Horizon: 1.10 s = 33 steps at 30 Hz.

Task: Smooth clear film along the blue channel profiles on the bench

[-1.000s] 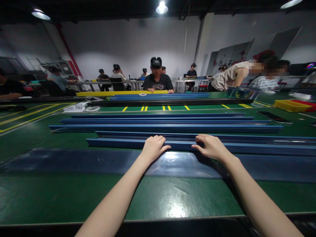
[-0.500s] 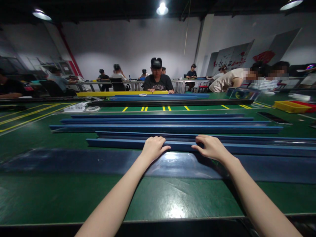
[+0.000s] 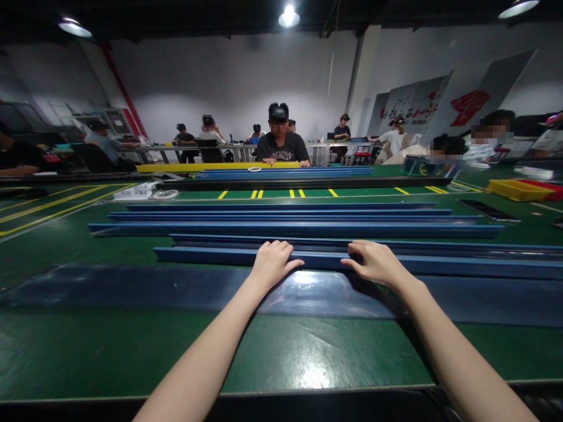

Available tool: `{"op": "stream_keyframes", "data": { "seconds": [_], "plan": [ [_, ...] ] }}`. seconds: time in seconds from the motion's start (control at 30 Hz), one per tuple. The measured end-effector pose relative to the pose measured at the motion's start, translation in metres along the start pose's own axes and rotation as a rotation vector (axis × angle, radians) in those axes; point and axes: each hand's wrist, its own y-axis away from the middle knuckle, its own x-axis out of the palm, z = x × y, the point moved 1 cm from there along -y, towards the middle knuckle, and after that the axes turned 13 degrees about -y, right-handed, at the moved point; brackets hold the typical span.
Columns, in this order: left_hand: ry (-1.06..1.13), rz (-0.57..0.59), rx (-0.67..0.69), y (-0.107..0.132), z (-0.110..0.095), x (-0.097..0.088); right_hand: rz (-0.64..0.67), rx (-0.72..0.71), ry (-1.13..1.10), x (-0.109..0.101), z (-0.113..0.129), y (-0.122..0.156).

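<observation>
Both my hands rest on the nearest long blue rail [image 3: 206, 255], which lies crosswise on the green table [image 3: 109, 346]. My left hand [image 3: 272, 262] curls its fingers over the rail's top edge, thumb against the near side. My right hand [image 3: 376, 262] grips the same rail a little to the right, fingers bent over it. A flat dark blue strip [image 3: 132, 287] lies just in front of the rail, under my wrists.
Several more blue rails [image 3: 285, 228] lie parallel behind. Across the table a person in black [image 3: 281, 143] sits behind yellow and blue rails [image 3: 211, 167]. Other people work at the left and right. A yellow tray [image 3: 519, 187] stands far right.
My hands have stayed on the rail. The person at the far right has bent down lower behind the table.
</observation>
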Motion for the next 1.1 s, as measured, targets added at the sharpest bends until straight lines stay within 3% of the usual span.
{"op": "stream_keyframes", "data": {
  "seconds": [0.57, 0.7, 0.9, 1.1],
  "plan": [
    [-0.040, 0.022, 0.002, 0.000, -0.002, 0.000, 0.018, -0.004, 0.070, 0.004, 0.006, -0.002],
    [-0.035, 0.053, 0.019, 0.000, -0.003, 0.000, 0.032, -0.032, 0.092, 0.013, 0.010, -0.006],
    [-0.029, 0.099, 0.034, 0.000, -0.004, -0.003, -0.049, -0.150, 0.063, 0.021, 0.020, -0.009],
    [-0.030, 0.184, 0.054, -0.003, -0.001, -0.010, -0.045, -0.132, -0.009, 0.018, 0.022, -0.010]
  ]
}}
